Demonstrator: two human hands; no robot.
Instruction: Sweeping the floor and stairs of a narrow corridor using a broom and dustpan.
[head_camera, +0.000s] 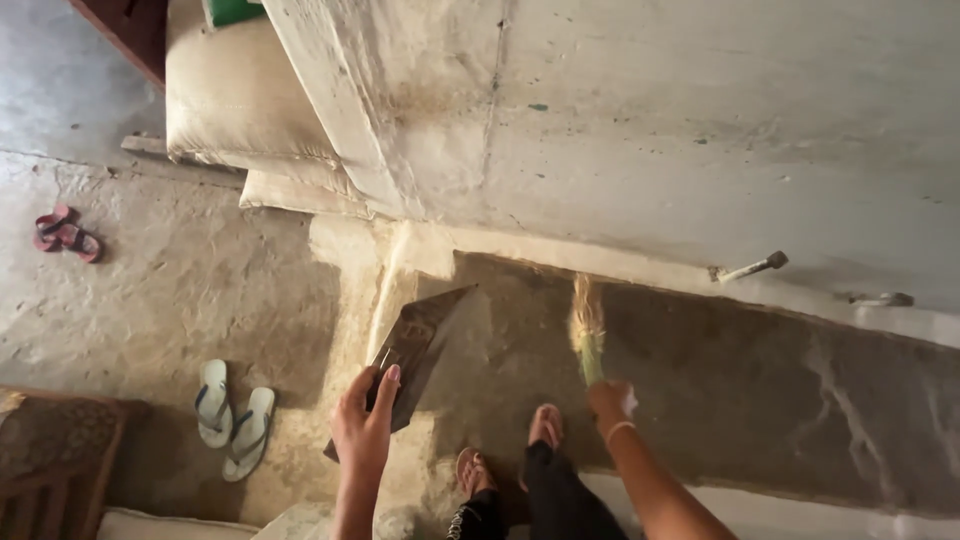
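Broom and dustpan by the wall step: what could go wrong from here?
1. The dustpan in the left hand is tilted on edge, so anything in it may slide out.
2. The broom in the right hand sweeps close to the sandalled feet, so dust may land on them.

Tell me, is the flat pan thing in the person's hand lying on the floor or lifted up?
Lifted and tilted. The left hand grips the dustpan by its lower end; its far edge points up, off the floor.
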